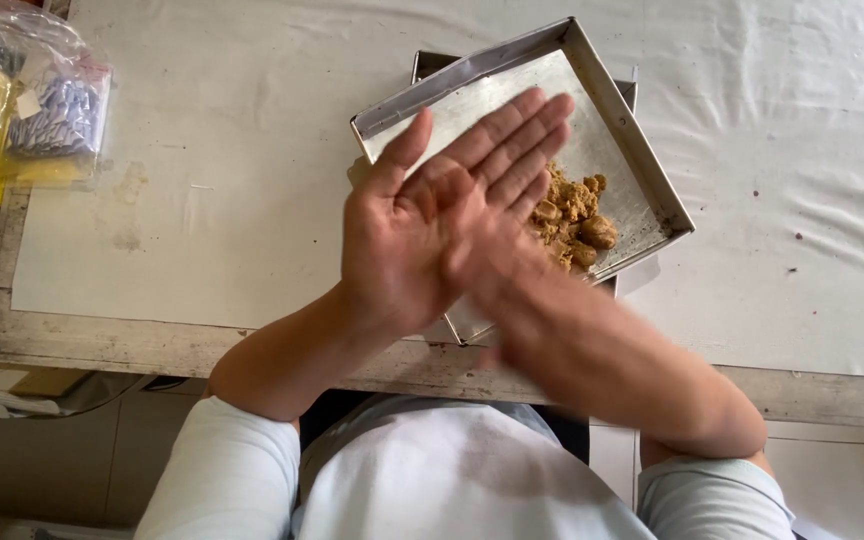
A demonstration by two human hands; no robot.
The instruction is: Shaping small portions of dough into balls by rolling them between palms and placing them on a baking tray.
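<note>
Tabletop: white sheet across it, creased at the right, worn wooden edge along the near side; wide open room left of the tray, and more on the far right.
Metal tray: square, shiny, turned corner-on, sitting on a second tray whose rim peeks out behind; its near corner reaches the tabletop's near edge and is hidden under the forearms.
Left hand: palm up, fingers straight and together, hovering over the tray's left half; grip apart, holding nothing I can see.
Right hand: blurred, pressed flat across the left palm, palm to palm; whether anything sits between the palms, cannot tell. Grip flat, not closed on anything visible.
Plastic bag: top left corner, clear, crumpled, blue-and-white contents hard to make out, partly cut off by the frame.
Brown dough lumps: crumbly heap in the tray's right-hand corner, just beside the fingertips, partly hidden behind the right hand.
</note>
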